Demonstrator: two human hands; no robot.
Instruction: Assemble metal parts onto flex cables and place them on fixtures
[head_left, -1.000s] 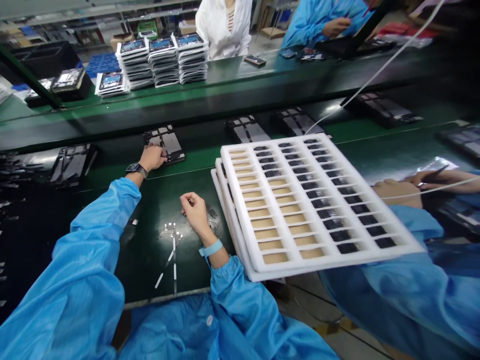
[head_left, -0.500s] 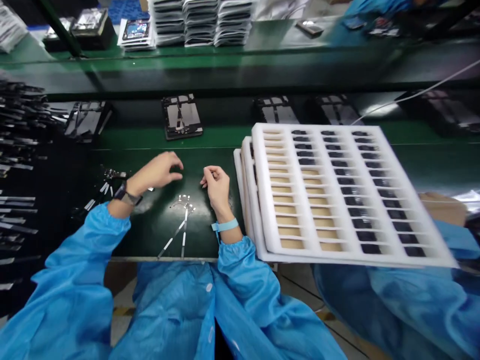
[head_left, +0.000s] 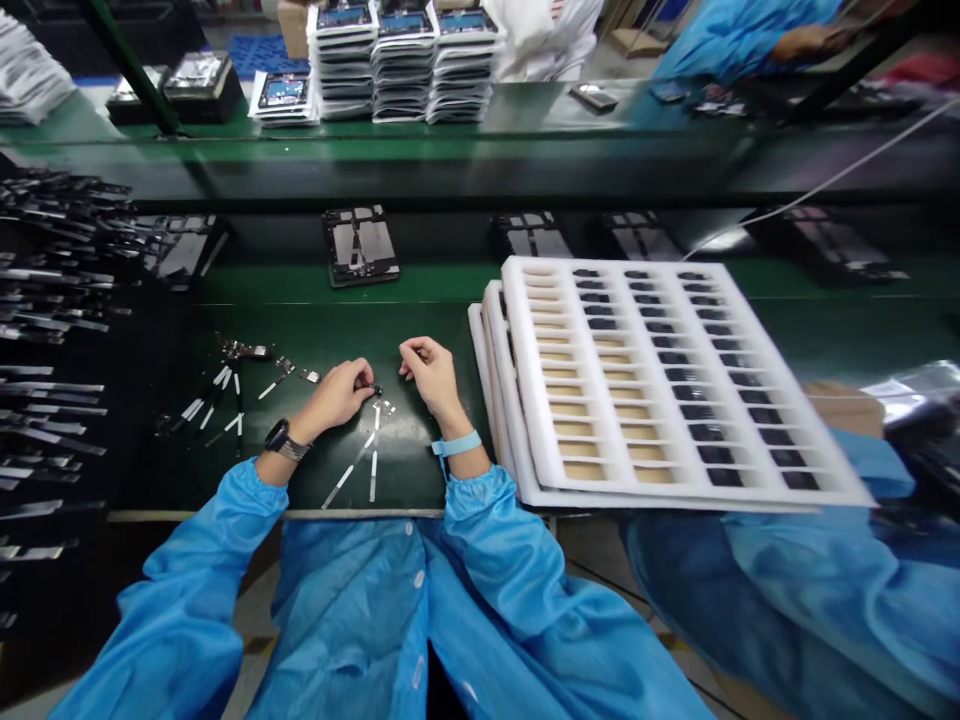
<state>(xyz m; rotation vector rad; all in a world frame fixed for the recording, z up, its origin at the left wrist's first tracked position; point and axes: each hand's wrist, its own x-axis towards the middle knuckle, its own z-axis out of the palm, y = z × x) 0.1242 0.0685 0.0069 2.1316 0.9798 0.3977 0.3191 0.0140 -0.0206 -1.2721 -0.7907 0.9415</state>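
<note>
Thumb and fingers of my left hand (head_left: 339, 396) are pinched at the upper end of a thin flex cable (head_left: 373, 452), by its small dark part. Two strips with white patches run from that end down the green bench toward its front edge. My right hand (head_left: 431, 376) is raised just to the right, its fingertips pressed together; whatever is between them is too small to make out. Left of my left hand lie a short loose flex cable (head_left: 277, 378) and a small silvery piece (head_left: 310, 376). Farther left is a bunch of several flex cables (head_left: 234, 352).
White foam trays (head_left: 517, 400) are stacked at the right, the top one slotted and partly filled with dark parts. A tablet-like device (head_left: 361, 246) lies behind my hands, others along the same strip. Many cables hang at the left (head_left: 52, 400). Someone in blue sits at the right.
My left hand has moved right and down from above the bench and closed at the top of the flex cable. My right hand stays pinched in nearly the same place. The view has shifted slightly.
</note>
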